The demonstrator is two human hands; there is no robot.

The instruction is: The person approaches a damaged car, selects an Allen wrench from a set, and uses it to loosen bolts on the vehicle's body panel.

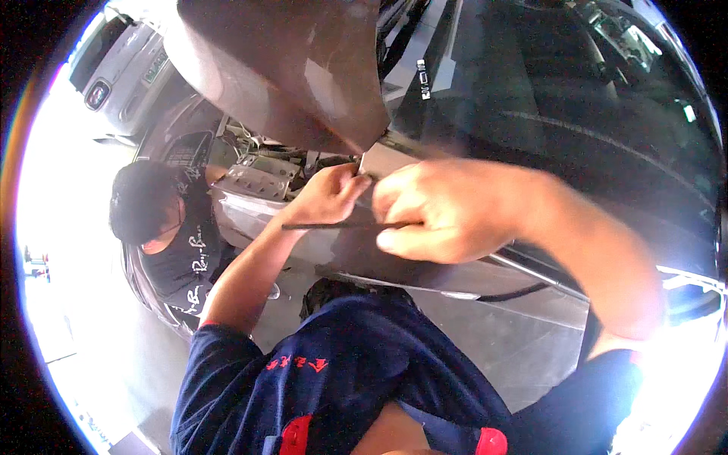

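Observation:
My right hand (444, 216) is closed around one end of a thin dark rod (326, 226). The rod's free end points left, crossing in front of my left wrist. What kind of tool it is does not show. Just left of it, my left hand (331, 193) is closed, thumb and fingers together, at the edge of a brown car's engine bay (265, 171). Whatever those fingers grip, if anything, is hidden. Both hands are over the car's front fender (341, 254), below the rear corner of the raised hood (303, 68).
A co-worker (171, 227) in a dark printed shirt leans in at the car's front, left of my arm. The windshield (561, 136) spreads across the upper right. Another light-coloured vehicle (125, 72) stands at the far left. Grey floor (523, 356) shows beneath the fender.

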